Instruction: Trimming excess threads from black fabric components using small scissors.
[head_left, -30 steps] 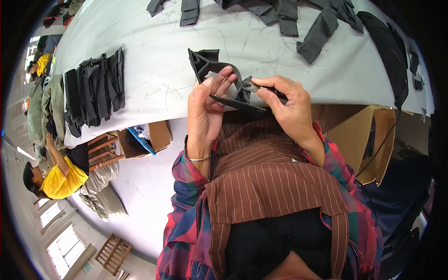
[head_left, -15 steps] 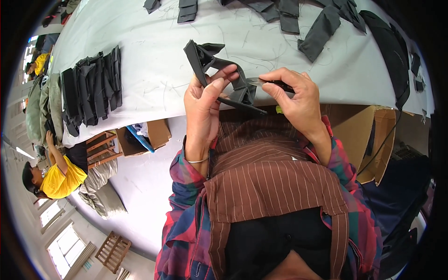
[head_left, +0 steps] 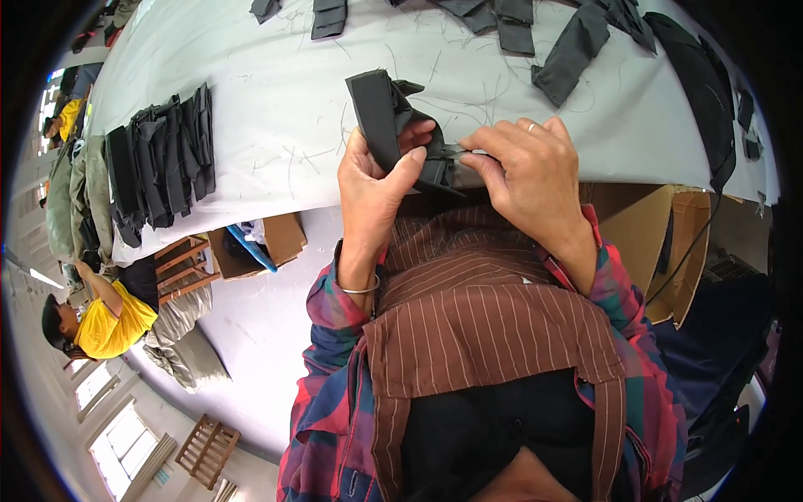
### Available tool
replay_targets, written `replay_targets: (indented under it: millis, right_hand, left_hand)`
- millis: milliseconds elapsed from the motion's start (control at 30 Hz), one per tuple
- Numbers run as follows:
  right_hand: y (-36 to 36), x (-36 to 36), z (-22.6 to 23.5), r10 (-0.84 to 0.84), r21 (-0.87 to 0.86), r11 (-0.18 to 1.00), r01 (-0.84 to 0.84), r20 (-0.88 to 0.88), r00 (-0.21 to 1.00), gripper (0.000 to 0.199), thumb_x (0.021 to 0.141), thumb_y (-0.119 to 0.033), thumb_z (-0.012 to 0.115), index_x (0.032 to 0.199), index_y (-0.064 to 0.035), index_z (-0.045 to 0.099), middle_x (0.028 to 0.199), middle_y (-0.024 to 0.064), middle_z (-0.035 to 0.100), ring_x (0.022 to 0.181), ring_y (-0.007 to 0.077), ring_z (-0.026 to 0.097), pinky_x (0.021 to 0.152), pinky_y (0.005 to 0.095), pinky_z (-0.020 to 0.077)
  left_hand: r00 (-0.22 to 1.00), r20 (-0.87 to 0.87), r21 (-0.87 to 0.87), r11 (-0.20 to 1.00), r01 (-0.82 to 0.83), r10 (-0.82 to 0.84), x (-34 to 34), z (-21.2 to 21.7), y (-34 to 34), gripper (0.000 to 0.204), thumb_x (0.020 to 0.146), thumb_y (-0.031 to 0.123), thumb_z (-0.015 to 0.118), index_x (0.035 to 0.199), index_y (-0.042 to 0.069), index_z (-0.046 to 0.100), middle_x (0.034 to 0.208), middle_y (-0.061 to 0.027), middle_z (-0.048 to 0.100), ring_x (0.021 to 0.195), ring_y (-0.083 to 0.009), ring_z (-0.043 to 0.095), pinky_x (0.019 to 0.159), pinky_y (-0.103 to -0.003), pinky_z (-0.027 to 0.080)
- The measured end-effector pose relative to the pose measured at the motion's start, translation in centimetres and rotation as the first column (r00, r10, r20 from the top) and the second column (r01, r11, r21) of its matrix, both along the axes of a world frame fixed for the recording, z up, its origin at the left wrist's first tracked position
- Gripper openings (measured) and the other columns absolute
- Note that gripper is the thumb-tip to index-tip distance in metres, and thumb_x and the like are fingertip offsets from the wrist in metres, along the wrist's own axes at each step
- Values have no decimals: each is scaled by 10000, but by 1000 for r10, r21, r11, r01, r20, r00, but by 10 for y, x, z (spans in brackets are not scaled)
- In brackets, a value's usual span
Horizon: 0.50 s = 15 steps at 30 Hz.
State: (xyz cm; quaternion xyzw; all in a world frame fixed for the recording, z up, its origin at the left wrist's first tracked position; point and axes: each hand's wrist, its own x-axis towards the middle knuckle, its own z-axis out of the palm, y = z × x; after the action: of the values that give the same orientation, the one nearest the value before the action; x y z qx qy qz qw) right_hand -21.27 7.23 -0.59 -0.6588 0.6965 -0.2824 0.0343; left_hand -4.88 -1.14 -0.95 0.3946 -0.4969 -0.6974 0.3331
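Above the table's near edge, my left hand is closed on a folded dark grey fabric piece, its thumb on the near side and its fingers inside the fold. My right hand is closed around a pair of thread snips. Most of the snips lies hidden in the palm; only the metal tip shows between thumb and forefinger. That tip meets the right-hand edge of the fabric piece. Whether the blades are apart, I cannot tell.
On the white-covered table, a row of folded dark fabric pieces lies left. More dark strips and loose threads are scattered farther back. Cardboard boxes stand below the table edge. A person in a yellow shirt works at far left.
My left hand has turned the fabric piece, so its flat folded band now faces up. My right hand has rolled over, its back now showing, with the snips' tip still at the fabric.
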Motion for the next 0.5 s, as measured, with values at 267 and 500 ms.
replay_targets:
  millis: [267,500]
  right_hand:
    - [-1,0,-4,-22,-66,998,22,7,1000,104,756,-200,709,786,-124,644,658,1,568,646,197,534,635,347,322]
    - [-3,-1,-8,11,-56,998,-10,18,1000,118,749,-203,715,747,-123,628,635,5,560,627,201,531,645,347,324]
  left_hand:
    - [1000,9,-4,1000,10,-10,-1,-2,-1,382,822,-26,603,1180,-60,475,1111,-163,630,1047,-186,600,945,-304,462]
    - [1000,-14,10,1000,25,-25,-1,-9,-2,390,820,-29,596,1186,-62,465,1123,-166,624,1055,-191,597,943,-305,463]
